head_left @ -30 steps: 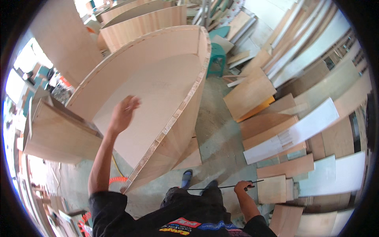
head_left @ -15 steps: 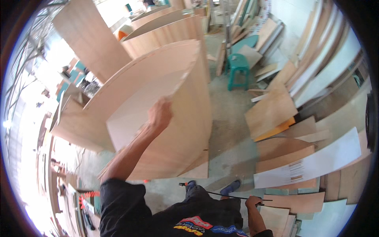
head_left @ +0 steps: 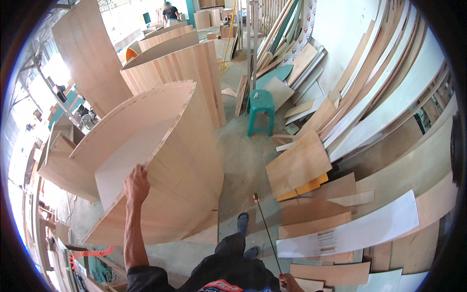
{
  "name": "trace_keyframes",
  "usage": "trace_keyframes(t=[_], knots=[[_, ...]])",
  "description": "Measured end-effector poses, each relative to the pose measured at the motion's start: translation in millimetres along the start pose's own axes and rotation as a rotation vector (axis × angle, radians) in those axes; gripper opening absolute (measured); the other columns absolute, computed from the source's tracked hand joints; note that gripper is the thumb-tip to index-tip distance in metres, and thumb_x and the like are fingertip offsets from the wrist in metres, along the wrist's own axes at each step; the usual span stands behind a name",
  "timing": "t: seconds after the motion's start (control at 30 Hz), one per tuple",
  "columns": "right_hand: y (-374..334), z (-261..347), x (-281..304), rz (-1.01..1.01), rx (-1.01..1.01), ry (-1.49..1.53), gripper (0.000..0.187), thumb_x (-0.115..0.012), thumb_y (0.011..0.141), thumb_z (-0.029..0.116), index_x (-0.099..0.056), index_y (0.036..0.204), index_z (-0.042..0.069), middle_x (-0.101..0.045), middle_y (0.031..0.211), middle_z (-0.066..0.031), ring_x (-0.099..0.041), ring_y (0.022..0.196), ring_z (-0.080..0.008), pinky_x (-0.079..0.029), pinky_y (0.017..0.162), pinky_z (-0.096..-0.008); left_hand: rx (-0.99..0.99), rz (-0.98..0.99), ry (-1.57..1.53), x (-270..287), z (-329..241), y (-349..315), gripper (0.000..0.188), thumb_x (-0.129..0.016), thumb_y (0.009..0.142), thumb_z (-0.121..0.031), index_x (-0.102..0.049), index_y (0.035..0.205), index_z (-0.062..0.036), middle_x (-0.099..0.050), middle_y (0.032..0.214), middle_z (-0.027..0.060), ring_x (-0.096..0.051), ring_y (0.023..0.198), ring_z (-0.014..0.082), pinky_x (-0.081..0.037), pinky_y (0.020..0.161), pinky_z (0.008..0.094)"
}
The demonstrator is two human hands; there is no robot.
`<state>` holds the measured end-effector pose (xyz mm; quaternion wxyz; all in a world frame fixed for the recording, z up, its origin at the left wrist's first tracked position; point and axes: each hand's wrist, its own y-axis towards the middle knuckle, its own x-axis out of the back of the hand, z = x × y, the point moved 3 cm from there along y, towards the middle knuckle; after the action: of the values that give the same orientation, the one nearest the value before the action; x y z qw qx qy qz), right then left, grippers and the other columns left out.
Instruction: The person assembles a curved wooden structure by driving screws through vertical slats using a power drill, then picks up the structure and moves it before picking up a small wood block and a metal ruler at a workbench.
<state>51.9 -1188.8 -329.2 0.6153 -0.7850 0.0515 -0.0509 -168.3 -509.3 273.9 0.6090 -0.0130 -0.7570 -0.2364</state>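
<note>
My left hand [head_left: 136,185] is closed over the top edge of a large curved plywood shell [head_left: 189,160], its arm stretched forward. The shell is an open, boat-like form with a pale inner panel [head_left: 129,151]. Low on the right, my right hand [head_left: 290,282] is wrapped round the near end of a bar clamp [head_left: 256,198], a long thin black bar with an orange and black far end. The clamp points forward and slightly left, over the floor. My right fingers are partly cut off by the lower edge.
Behind the shell stand more curved wooden shells [head_left: 170,58] and a tall board [head_left: 87,53]. A green stool [head_left: 261,107] stands on the concrete floor [head_left: 243,160]. Loose boards [head_left: 321,270] and a white curved strip [head_left: 369,221] cover the right side. A person [head_left: 171,14] is far back.
I have turned right, so the shell sits further left in view. My left hand stays on its edge. The clamp has swung from lying crosswise to pointing forward.
</note>
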Motion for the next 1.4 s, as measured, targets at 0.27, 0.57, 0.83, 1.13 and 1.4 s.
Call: trace_keyframes(t=[0.27,0.57,0.83,1.13,1.4], knots=[[-80,202,102,-0.21,0.804,0.256,0.027,-0.066,0.077,0.017,-0.059,0.099,0.004,-0.06,0.07,-0.0105,-0.058,0.058,-0.0237,-0.047,0.053,-0.0373,0.245,0.175,-0.397,-4,-6,19,0.029,-0.063,0.087,-0.027,-0.06,0.1,-0.0009,-0.063,0.081,0.0158,-0.06,0.082,0.0325,-0.046,0.079,0.0421],[-319,500,267,-0.222,1.065,0.342,0.071,-0.056,0.079,0.0,-0.031,0.145,0.009,-0.062,0.069,-0.0101,-0.061,0.057,-0.019,-0.049,0.048,-0.0321,0.177,-0.248,-0.668,-35,-157,192,0.013,-0.065,0.086,-0.012,-0.063,0.089,0.0009,-0.066,0.09,0.0148,-0.064,0.087,0.028,-0.048,0.08,0.0365],[-458,752,391,-0.337,1.302,0.329,0.075,-0.052,0.079,-0.003,-0.024,0.148,0.009,-0.062,0.071,-0.0115,-0.06,0.056,-0.0171,-0.048,0.046,-0.0309,0.374,-0.6,-0.676,-85,-192,280,0.012,-0.058,0.09,-0.007,-0.061,0.086,0.0032,-0.062,0.084,0.0128,-0.058,0.077,0.0263,-0.046,0.073,0.0331],[-616,1089,560,-0.303,1.346,0.329,0.058,-0.051,0.075,-0.005,-0.04,0.132,0.004,-0.058,0.063,-0.0131,-0.054,0.046,-0.0167,-0.043,0.038,-0.0313,0.648,-0.344,-0.062,-116,-157,331,0.036,-0.057,0.096,-0.035,-0.065,0.09,-0.0002,-0.065,0.079,0.0186,-0.059,0.068,0.0342,-0.048,0.063,0.0426],[-707,1302,640,-0.265,1.416,0.319,0.055,-0.054,0.074,-0.007,-0.04,0.126,0.005,-0.057,0.066,-0.0141,-0.058,0.051,-0.0205,-0.046,0.039,-0.0337,1.286,-0.176,-0.042,-148,-191,398,0.073,-0.046,0.089,-0.066,-0.062,0.114,0.0005,-0.065,0.107,0.0242,-0.061,0.097,0.038,-0.046,0.088,0.0459]])
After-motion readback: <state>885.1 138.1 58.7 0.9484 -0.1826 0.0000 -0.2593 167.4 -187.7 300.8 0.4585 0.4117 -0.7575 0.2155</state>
